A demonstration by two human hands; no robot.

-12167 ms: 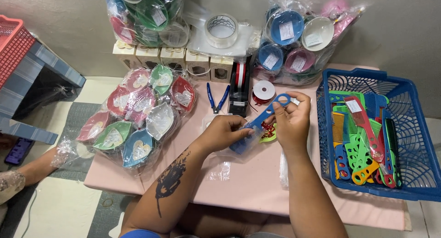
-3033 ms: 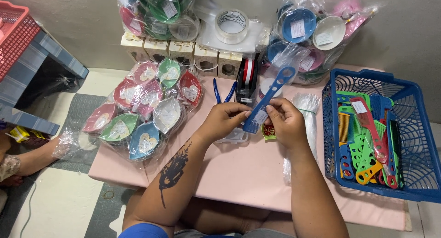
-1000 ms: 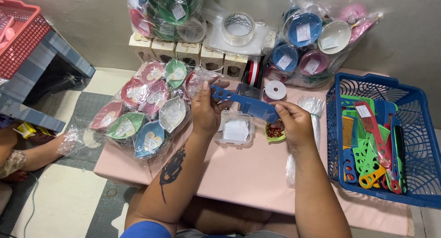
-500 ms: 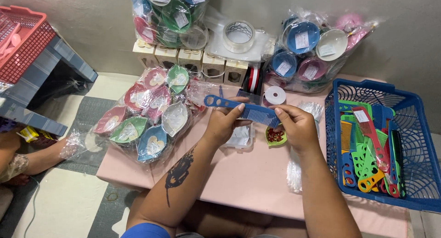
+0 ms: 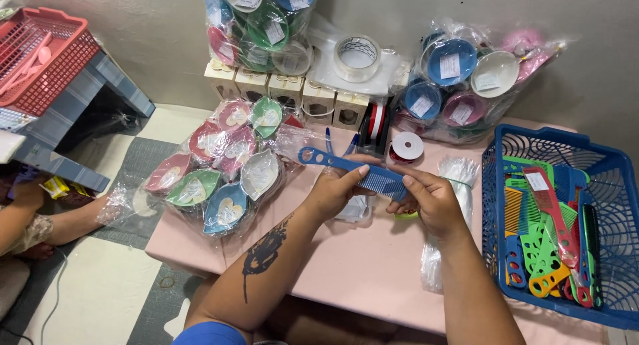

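Observation:
A blue plastic comb (image 5: 353, 168) lies level between both hands above the pink table (image 5: 359, 265), its handle pointing left. My left hand (image 5: 336, 192) grips the comb near its middle, thumb on top. At the toothed right end my right hand (image 5: 429, 198) pinches it. A clear plastic sleeve seems to wrap the teeth, though this is hard to tell. Under my hands lie a small clear bag (image 5: 356, 208) and a green item (image 5: 406, 216), mostly hidden.
A blue basket (image 5: 602, 178) at the right holds several coloured combs (image 5: 546, 232). Bagged leaf-shaped dishes (image 5: 213, 172) lie at the left. Clear bags (image 5: 452, 178), ribbon spool (image 5: 406, 145), tape roll (image 5: 356, 55), small boxes (image 5: 286, 92) and bagged bowls (image 5: 459, 78) stand behind. Another person's hand (image 5: 30, 192) is at far left.
The comb has swung from upright to level, with its handle now pointing left. Both hands have kept hold of it and dropped slightly toward the table.

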